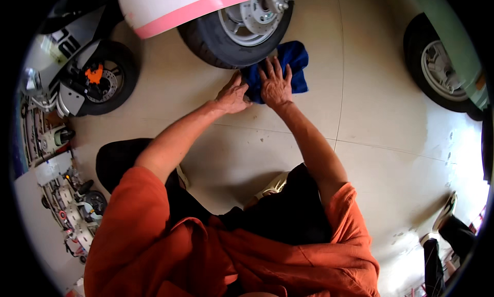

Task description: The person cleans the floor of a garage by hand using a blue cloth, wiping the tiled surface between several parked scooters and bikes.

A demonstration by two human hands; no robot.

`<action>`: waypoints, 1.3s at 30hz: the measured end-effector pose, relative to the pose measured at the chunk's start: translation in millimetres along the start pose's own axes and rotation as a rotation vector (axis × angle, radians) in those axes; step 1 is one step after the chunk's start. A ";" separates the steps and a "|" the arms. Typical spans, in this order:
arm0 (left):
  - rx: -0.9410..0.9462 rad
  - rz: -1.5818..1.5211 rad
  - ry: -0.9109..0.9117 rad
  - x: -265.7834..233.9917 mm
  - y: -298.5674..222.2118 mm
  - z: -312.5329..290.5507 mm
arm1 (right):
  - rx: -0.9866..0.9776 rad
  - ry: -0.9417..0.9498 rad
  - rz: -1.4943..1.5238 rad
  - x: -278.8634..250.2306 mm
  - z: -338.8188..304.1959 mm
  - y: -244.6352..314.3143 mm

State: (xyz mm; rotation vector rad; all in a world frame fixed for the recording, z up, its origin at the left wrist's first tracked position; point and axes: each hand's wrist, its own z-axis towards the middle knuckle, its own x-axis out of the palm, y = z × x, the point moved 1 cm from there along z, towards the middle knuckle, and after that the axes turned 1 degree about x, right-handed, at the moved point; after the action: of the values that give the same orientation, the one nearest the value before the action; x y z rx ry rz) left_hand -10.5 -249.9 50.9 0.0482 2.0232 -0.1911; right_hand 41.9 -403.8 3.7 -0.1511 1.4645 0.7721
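On the floor under and beside a scooter wheel lies a crumpled dark blue cloth (pixel 298 57). My right hand (pixel 276 85) rests flat on this cloth with its fingers spread. At the cloth's left edge, just below the black tyre (pixel 218 50), is my left hand (pixel 234 95). Its thumb and fingers are apart, and the fingertips reach toward the cloth and tyre; whether they touch the tyre I cannot tell. The wheel has a silver rim and a brake disc (pixel 261 16). It belongs to a white scooter body (pixel 170 6) with a pink stripe.
To the left stands another scooter's wheel (pixel 105 81) with an orange brake caliper. A green scooter (pixel 458 34) is at the right. Shelves or a bench with assorted parts (pixel 72 209) line the lower left. Another person's legs (pixel 437 245) show at lower right on the tiled floor (pixel 381 117).
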 end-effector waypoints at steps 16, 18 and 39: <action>0.270 0.152 0.495 -74.2 236.9 -108.6 | -0.223 0.541 -0.135 -32.0 -28.0 19.3; 0.152 0.164 0.565 -78.8 253.6 -120.6 | -0.175 0.664 0.210 -63.4 -9.1 51.2; -0.042 -0.187 -0.465 -12.0 328.8 -78.6 | 0.451 0.340 0.016 45.9 50.4 121.9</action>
State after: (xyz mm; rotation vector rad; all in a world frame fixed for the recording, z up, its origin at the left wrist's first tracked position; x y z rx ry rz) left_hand -36.0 87.4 58.1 -0.1968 1.5649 -0.2522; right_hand 13.0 -267.4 12.0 0.0775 1.9288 0.4230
